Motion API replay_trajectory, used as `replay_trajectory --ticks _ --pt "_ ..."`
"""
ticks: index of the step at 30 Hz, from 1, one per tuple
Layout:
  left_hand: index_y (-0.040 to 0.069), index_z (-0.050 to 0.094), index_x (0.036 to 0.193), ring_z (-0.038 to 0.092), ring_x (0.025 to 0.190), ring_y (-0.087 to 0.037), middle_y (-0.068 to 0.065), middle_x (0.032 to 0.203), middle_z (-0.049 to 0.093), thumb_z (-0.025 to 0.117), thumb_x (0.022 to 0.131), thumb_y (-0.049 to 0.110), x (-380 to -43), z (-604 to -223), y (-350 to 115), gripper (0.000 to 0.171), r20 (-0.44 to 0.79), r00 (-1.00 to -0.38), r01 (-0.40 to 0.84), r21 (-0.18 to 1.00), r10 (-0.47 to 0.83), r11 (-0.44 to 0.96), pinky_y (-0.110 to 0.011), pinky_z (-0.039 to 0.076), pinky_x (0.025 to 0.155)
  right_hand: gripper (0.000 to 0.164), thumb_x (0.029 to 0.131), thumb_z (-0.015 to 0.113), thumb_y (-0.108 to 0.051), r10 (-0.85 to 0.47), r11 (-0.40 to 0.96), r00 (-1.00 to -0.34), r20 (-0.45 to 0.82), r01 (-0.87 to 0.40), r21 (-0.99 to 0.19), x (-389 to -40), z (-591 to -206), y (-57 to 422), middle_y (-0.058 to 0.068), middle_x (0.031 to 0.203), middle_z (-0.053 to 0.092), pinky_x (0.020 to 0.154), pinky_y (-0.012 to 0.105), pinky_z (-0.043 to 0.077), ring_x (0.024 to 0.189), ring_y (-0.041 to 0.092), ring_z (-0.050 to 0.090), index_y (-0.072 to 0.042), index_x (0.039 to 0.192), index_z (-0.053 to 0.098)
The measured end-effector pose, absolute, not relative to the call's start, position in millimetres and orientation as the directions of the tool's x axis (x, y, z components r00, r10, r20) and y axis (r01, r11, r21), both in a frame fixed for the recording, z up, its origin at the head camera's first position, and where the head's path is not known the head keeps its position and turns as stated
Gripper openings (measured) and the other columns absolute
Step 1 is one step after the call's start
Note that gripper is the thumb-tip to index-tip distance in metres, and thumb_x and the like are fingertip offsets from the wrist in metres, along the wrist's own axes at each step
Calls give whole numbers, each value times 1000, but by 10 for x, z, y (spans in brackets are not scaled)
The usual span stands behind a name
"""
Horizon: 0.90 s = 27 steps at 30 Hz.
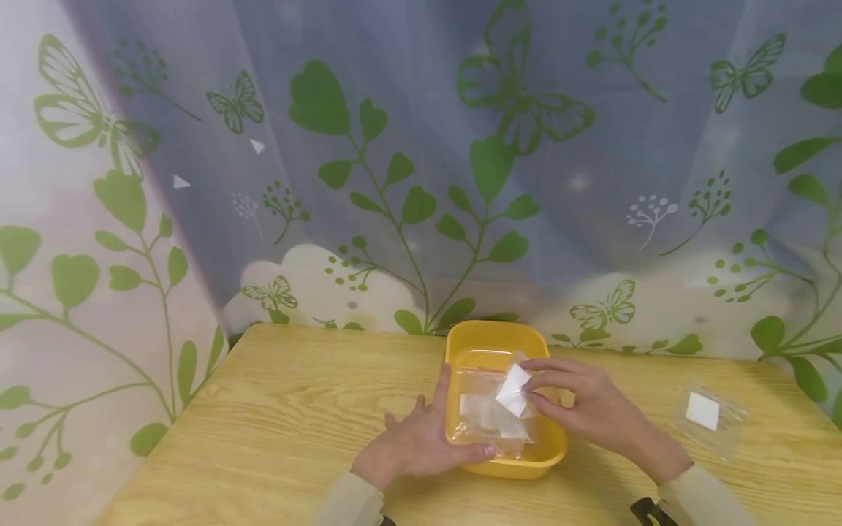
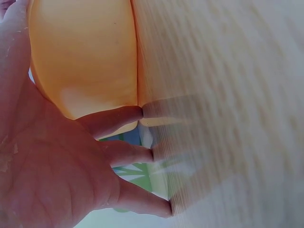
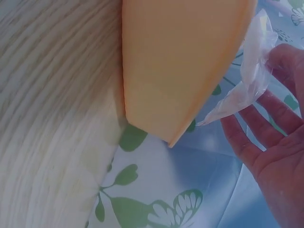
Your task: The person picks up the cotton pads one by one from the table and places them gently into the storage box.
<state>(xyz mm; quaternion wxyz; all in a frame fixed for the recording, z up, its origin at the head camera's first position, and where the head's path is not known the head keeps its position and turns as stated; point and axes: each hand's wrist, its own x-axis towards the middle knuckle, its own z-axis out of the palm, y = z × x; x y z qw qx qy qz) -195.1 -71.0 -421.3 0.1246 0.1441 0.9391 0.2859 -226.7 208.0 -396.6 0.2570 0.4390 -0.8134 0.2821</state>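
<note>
A yellow plastic basin [image 1: 503, 469] stands on the wooden table, several clear bags with white pieces [image 1: 487, 413] lying inside it. Above its right side, my right hand [image 1: 585, 402] pinches a small clear plastic bag [image 1: 513, 391] with a white square in it, between thumb and fingers. In the right wrist view this bag [image 3: 251, 71] hangs past the basin's rim. My left hand [image 1: 427, 438] rests at the basin's front left, its thumb over the rim. The left wrist view shows straight, spread fingers [image 2: 128, 154] reaching down to the tabletop beside the basin wall [image 2: 85, 57].
Another clear bag with a white square [image 1: 702, 411] lies on the table [image 1: 316, 387] to the right of the basin. A curtain [image 1: 395, 183] with green leaves and butterflies hangs right behind the table's back edge.
</note>
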Motion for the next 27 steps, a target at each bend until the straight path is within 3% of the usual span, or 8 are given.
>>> replay_trajectory --ticks 11,15,18,27 --pt "23 -16 164 29 152 -50 -22 156 48 61 78 85 -1948 -4215 -697 131 -159 -928 192 570 336 799 -89 12 108 31 75 84 2 -617 422 -458 640 -879 -222 -2306 -4008 1929 7 115 77 101 5 45 104 28 75 -22 94 77" --pt "23 -17 164 29 152 -51 -21 157 46 61 79 85 -1949 -4203 -702 130 -161 -927 191 571 337 798 -89 12 108 26 78 83 -1 -645 427 -476 598 -873 -235 -2316 -4039 1877 8 116 77 92 24 59 103 27 75 -21 93 78" --pt "23 -17 164 29 151 -51 -22 157 47 60 79 85 -1946 -4195 -701 130 -164 -925 193 570 341 799 -89 12 108 20 80 83 -5 -670 442 -512 538 -857 -264 -2305 -4064 1850 8 117 77 88 41 63 105 28 75 -19 94 79" --pt "22 -15 164 31 151 -50 -23 154 49 61 79 85 -1935 -4192 -693 131 -154 -929 197 561 335 804 -89 13 108 18 84 82 -23 -731 537 -611 303 -790 -296 -2269 -4067 1799 7 118 77 93 50 61 108 29 74 -17 101 80"
